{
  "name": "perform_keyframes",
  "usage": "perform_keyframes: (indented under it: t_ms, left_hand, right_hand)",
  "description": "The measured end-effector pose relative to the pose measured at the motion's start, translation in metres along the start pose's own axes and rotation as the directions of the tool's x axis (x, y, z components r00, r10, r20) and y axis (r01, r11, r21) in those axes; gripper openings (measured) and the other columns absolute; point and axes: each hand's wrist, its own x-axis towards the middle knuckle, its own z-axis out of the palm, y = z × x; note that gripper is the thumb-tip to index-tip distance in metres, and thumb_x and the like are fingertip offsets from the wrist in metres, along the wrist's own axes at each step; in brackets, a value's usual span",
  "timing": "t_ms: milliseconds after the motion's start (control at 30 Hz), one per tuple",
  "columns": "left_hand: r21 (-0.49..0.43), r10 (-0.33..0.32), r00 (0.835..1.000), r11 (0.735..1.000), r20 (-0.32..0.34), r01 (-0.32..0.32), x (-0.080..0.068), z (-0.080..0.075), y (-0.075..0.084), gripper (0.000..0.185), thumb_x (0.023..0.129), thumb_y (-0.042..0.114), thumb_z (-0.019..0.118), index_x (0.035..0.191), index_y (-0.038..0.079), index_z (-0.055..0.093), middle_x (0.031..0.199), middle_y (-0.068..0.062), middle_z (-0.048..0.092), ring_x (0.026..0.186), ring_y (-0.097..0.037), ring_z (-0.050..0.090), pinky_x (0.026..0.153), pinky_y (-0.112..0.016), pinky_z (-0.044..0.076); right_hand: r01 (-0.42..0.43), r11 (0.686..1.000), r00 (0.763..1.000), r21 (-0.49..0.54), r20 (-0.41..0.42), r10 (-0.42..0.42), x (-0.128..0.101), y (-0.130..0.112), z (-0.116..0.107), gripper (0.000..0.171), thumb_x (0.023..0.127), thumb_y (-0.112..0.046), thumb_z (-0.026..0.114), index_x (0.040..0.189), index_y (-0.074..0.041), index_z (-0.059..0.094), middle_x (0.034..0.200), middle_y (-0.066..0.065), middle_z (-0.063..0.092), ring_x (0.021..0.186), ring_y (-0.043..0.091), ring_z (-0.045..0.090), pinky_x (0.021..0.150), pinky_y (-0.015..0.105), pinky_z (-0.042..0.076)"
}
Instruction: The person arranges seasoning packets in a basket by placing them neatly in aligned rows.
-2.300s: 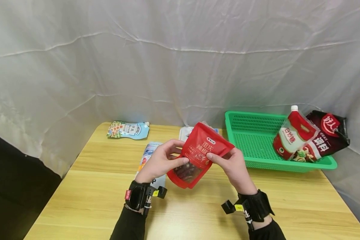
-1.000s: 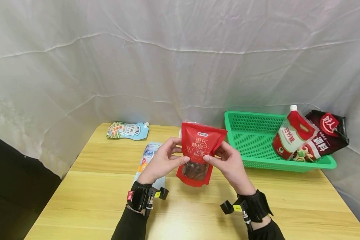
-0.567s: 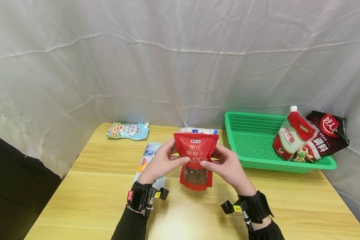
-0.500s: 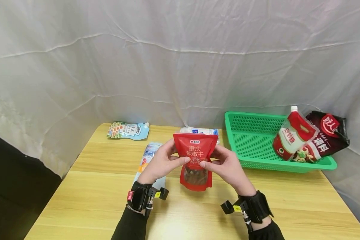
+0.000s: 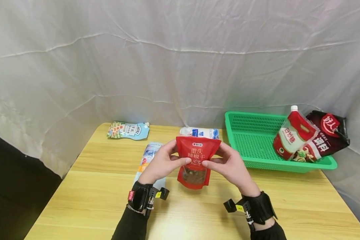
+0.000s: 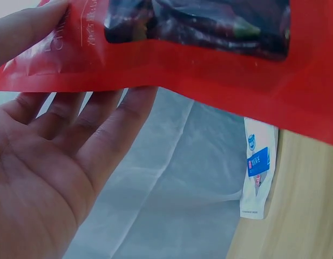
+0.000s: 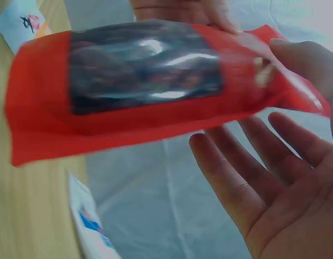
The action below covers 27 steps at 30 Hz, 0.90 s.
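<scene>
Both hands hold up a red stand-up pouch of dried chilies, its white-lettered front and clear lower window facing the head camera. On its left edge my left hand pinches it, thumb on the front and fingers behind. My right hand grips the opposite edge the same way. In the left wrist view the pouch lies across the thumb and fingers. The right wrist view shows dark contents behind the pouch's window, with the right fingers spread beneath it.
A green basket at the right holds a red-and-white spouted sugar pouch and a dark seasoning bag. On the wooden table lie a Heinz pouch, a white-and-blue packet and a light-blue packet, partly behind the left hand.
The chili pouch was tilted to the right earlier and has turned upright between both hands. It has also come slightly lower, uncovering the white-and-blue packet behind it.
</scene>
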Motion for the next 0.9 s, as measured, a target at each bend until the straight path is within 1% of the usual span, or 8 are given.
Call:
perform_keyframes:
  t_ms: [133,267,333,433,567,667,767,900]
  left_hand:
    - [0.045,-0.016,1.0,0.999,0.017,0.015,0.0,0.001,0.001,0.054,0.093,0.014,0.079,0.142,0.012,0.057,0.13,-0.008,0.066,0.112,-0.027,0.068,0.092,-0.038,0.061]
    - [0.115,-0.013,0.999,0.993,0.044,0.007,0.001,0.003,0.0,0.049,0.093,0.014,0.079,0.139,0.012,0.061,0.129,-0.005,0.069,0.111,-0.025,0.067,0.092,-0.038,0.06]
    - [0.138,-0.008,0.998,0.99,0.066,-0.001,0.001,0.003,-0.001,0.046,0.094,0.014,0.079,0.137,0.012,0.064,0.128,-0.004,0.069,0.11,-0.025,0.067,0.09,-0.038,0.06]
    - [0.145,-0.004,0.996,0.989,0.094,-0.01,0.001,0.003,-0.002,0.043,0.094,0.015,0.079,0.135,0.013,0.065,0.127,-0.003,0.07,0.11,-0.024,0.066,0.089,-0.039,0.06]
    - [0.144,-0.001,0.995,0.989,0.103,-0.014,0.001,0.003,-0.002,0.043,0.094,0.016,0.079,0.135,0.013,0.066,0.126,-0.003,0.07,0.11,-0.024,0.066,0.088,-0.038,0.06]
    - [0.133,0.0,0.996,0.991,0.091,-0.013,0.001,0.003,-0.002,0.044,0.094,0.016,0.079,0.136,0.013,0.065,0.127,-0.003,0.07,0.11,-0.025,0.067,0.089,-0.038,0.06]
    - [0.11,0.001,0.998,0.994,0.067,-0.008,0.001,0.004,-0.001,0.045,0.094,0.017,0.079,0.136,0.013,0.064,0.127,-0.003,0.07,0.11,-0.025,0.067,0.088,-0.039,0.061]
    - [0.072,0.027,1.0,0.997,0.004,-0.027,0.0,0.006,-0.002,0.042,0.095,0.017,0.076,0.136,0.013,0.063,0.129,-0.004,0.069,0.114,-0.024,0.066,0.092,-0.04,0.06]
  right_hand:
    - [0.018,0.997,0.999,-0.08,-0.029,-0.021,-0.004,-0.009,-0.007,0.062,0.086,-0.006,0.085,0.142,-0.012,0.061,0.128,0.012,0.068,0.107,0.022,0.07,0.087,0.033,0.062]
    - [0.029,0.986,1.0,-0.166,0.002,-0.029,-0.006,-0.015,-0.011,0.056,0.086,-0.007,0.085,0.138,-0.011,0.065,0.128,0.01,0.07,0.101,0.021,0.07,0.084,0.032,0.062]
    - [0.029,0.982,0.999,-0.187,0.032,-0.024,-0.007,-0.017,-0.012,0.051,0.086,-0.007,0.085,0.134,-0.01,0.068,0.124,0.009,0.072,0.097,0.022,0.071,0.08,0.033,0.063]
    - [0.033,0.979,0.997,-0.199,0.07,-0.02,-0.007,-0.018,-0.013,0.044,0.087,-0.008,0.085,0.128,-0.007,0.071,0.117,0.011,0.074,0.092,0.022,0.071,0.072,0.035,0.064]
    - [0.044,0.981,0.996,-0.187,0.081,-0.029,-0.007,-0.016,-0.011,0.039,0.088,-0.006,0.083,0.125,-0.006,0.072,0.114,0.012,0.074,0.087,0.022,0.072,0.069,0.035,0.064]
    - [0.059,0.982,0.997,-0.178,0.058,-0.049,-0.006,-0.014,-0.01,0.038,0.089,-0.005,0.082,0.125,-0.007,0.072,0.111,0.012,0.075,0.082,0.021,0.072,0.068,0.035,0.064]
    - [0.065,0.982,0.998,-0.177,0.007,-0.065,-0.007,-0.013,-0.009,0.038,0.089,-0.005,0.082,0.125,-0.007,0.073,0.106,0.012,0.076,0.078,0.02,0.071,0.066,0.035,0.063]
    - [0.049,0.984,0.994,-0.173,-0.083,-0.064,-0.009,-0.013,-0.009,0.038,0.088,-0.005,0.083,0.125,-0.005,0.072,0.103,0.014,0.075,0.076,0.019,0.069,0.064,0.033,0.062]
